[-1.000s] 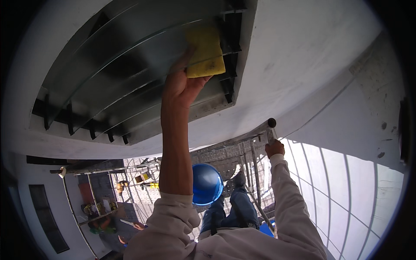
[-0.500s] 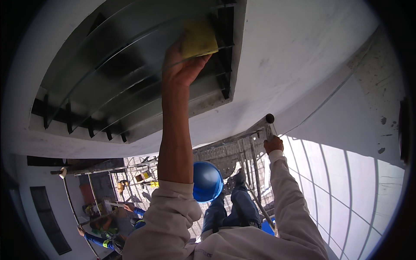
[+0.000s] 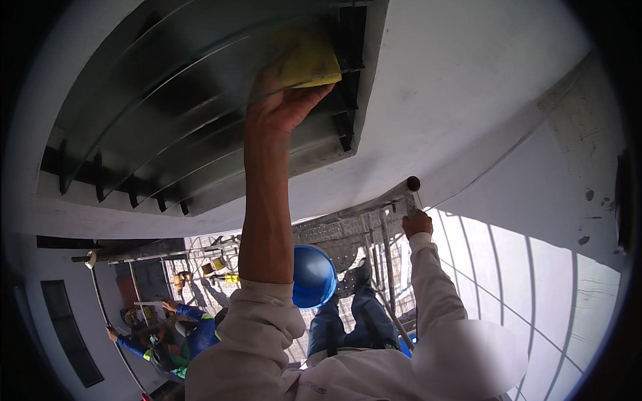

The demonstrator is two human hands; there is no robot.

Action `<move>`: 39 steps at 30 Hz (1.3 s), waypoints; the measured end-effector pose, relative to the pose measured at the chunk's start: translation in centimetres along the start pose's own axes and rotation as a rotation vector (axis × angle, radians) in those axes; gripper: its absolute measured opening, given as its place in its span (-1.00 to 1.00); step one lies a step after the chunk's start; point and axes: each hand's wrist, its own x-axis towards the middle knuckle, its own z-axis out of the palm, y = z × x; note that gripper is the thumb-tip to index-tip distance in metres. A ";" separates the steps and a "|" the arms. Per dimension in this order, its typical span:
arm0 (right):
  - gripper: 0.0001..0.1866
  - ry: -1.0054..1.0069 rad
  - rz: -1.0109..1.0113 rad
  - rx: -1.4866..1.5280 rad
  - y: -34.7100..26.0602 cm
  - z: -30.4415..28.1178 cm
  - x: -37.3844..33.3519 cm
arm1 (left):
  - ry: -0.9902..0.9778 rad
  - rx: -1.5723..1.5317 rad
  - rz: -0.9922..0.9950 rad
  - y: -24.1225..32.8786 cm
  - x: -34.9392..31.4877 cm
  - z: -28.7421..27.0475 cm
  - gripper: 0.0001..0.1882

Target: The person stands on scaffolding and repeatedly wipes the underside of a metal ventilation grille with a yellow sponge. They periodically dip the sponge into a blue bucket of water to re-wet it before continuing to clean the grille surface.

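Note:
My left hand (image 3: 284, 110) is raised to a louvre window with its fingers closed around a yellow cloth (image 3: 314, 65). The cloth lies against one of the glass slats (image 3: 200, 100), near the window's right side. Part of the fingers and cloth shows only dimly through the glass. Lower and to the right, my right hand (image 3: 418, 225) is wrapped around a scaffold bar (image 3: 411, 202), just below its round pipe end.
A blue bucket (image 3: 313, 277) stands by my legs on the perforated scaffold platform (image 3: 328, 230). Scaffold pipes run below the white wall (image 3: 441, 87). At lower left, a person in blue sleeves (image 3: 197, 334) holds a pole (image 3: 110, 301). Striped shadows cross the sunlit surface at right.
The view has shifted slightly. My left hand and the cloth stay near the same slat. At lower left, the person in blue has leaned further into view. My right hand keeps its hold.

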 end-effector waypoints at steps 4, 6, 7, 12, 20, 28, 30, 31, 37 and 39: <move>-0.65 -0.013 -0.021 -0.003 0.2 0.1 0.3 | 0.019 -0.093 0.050 0.3 -1.6 0.3 -0.62; -0.64 -0.017 -0.005 0.009 0.3 0.3 0.3 | -0.150 -0.283 0.003 1.1 -6.3 -0.8 -0.60; -0.65 -0.015 -0.020 0.022 0.4 0.4 0.3 | -0.067 -0.221 0.096 1.2 -8.6 -1.2 -0.57; -0.66 0.022 0.008 0.006 0.5 0.5 0.1 | 0.557 0.333 0.532 -2.0 -21.1 -1.0 -0.47; -0.68 -0.010 -0.017 0.057 -0.1 -0.1 -0.1 | 0.542 2.480 1.320 7.9 -18.6 1.8 -0.72; -0.66 0.004 -0.019 0.068 0.1 0.1 0.0 | 0.224 2.286 1.127 2.8 -8.0 5.1 -0.65; -0.66 0.006 -0.009 0.057 0.1 0.0 -0.1 | 0.038 2.290 1.176 0.6 -3.7 6.6 -0.69; -0.64 -0.012 0.001 0.029 0.1 -0.1 0.0 | 0.116 2.272 1.030 0.1 -2.5 6.8 -0.70; -0.61 -0.036 0.006 0.075 0.2 -0.1 0.1 | 0.257 2.245 0.949 3.4 -6.0 6.0 -0.71; -0.61 -0.046 0.003 0.056 0.1 0.0 0.2 | 0.485 2.214 0.903 5.2 -8.8 6.4 -0.75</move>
